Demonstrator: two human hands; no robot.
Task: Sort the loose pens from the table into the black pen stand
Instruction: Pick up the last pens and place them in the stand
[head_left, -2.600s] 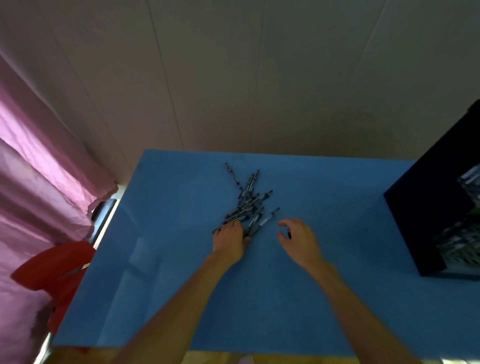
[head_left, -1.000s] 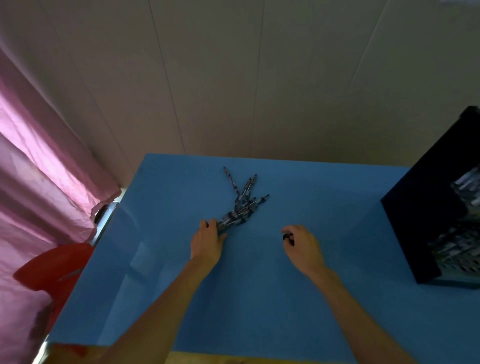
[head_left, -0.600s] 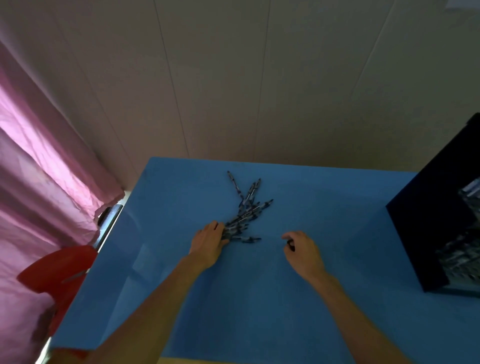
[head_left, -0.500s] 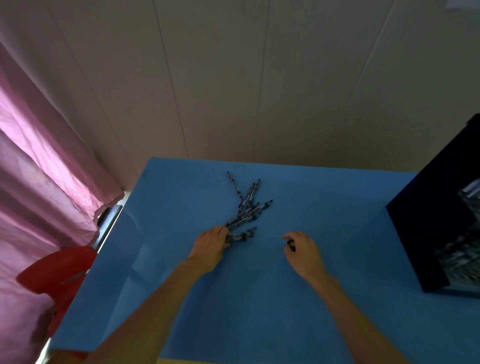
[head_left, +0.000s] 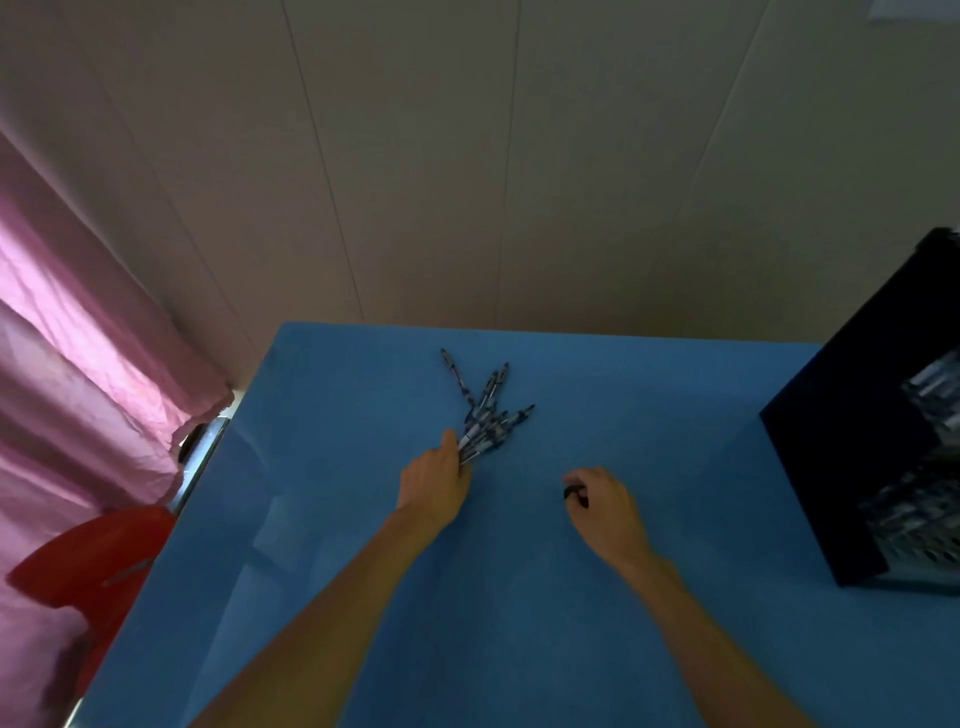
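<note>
On the blue table (head_left: 519, 597), my left hand (head_left: 434, 486) pinches the near ends of the fanned pens (head_left: 485, 415), gathering them into one bundle. My right hand (head_left: 602, 501) rests nearby, fingers curled around a small dark object I can't identify. The black pen stand (head_left: 857, 467) sits well apart at the table's right edge. Next, I judge, comes a firmer grasp on the bundle before carrying it across.
</note>
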